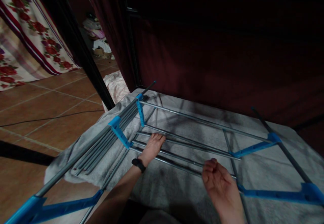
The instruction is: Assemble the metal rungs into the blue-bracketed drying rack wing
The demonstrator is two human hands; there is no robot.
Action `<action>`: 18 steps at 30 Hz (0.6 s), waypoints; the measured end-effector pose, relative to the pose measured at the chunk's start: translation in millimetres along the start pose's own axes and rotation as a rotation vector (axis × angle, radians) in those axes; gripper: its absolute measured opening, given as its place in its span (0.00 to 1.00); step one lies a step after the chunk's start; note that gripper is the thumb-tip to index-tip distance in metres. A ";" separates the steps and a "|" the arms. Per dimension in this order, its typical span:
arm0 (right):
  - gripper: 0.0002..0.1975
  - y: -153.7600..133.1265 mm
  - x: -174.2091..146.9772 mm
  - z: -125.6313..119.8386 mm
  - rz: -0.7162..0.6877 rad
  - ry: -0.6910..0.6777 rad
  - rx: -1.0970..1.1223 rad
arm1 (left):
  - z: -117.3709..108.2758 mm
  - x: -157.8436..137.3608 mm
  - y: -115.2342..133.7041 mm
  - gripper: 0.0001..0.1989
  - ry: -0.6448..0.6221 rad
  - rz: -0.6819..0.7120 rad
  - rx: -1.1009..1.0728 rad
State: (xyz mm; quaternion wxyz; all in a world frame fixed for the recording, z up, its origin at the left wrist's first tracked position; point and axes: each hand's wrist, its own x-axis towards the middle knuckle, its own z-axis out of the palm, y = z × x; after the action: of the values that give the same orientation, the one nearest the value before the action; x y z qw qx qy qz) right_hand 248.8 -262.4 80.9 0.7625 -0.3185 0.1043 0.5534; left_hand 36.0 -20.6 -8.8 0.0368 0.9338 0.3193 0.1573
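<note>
A frame of grey metal rods with blue plastic brackets lies on a grey blanket. My left hand, with a black band on the wrist, reaches over the middle rods. Its fingers curl over a metal rod; the fingertips are hidden. My right hand is palm up above the right ends of the rods, fingers loosely bent, with nothing visible in it. Blue brackets join the rods at the left. Another blue bracket is right of my right hand.
Several loose grey rods lie side by side at the left. A dark post rises beyond the blanket's left edge. Dark red cloth hangs behind. A cable crosses the tiled floor, near a floral curtain.
</note>
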 end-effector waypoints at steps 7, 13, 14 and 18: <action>0.18 -59.6 61.4 -88.7 -0.175 0.477 -0.032 | -2.9 -0.7 0.9 0.09 0.006 0.041 0.016; 0.06 -80.3 94.0 -107.0 -0.387 0.383 -0.271 | -2.7 -1.0 0.9 0.10 -0.033 0.052 0.014; 0.05 -79.6 99.3 -107.2 -0.413 0.361 -0.308 | -2.6 -1.1 0.9 0.11 -0.036 0.045 0.010; 0.05 -70.7 111.5 -111.9 -0.551 0.307 -0.389 | -2.5 -1.6 0.9 0.11 -0.034 0.018 0.005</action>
State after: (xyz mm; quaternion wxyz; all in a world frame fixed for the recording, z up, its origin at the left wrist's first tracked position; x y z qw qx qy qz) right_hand 375.6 -256.0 -36.7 0.7835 -0.5529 0.0206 0.2829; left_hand 34.5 -22.4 -6.7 0.0384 0.9392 0.3107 0.1411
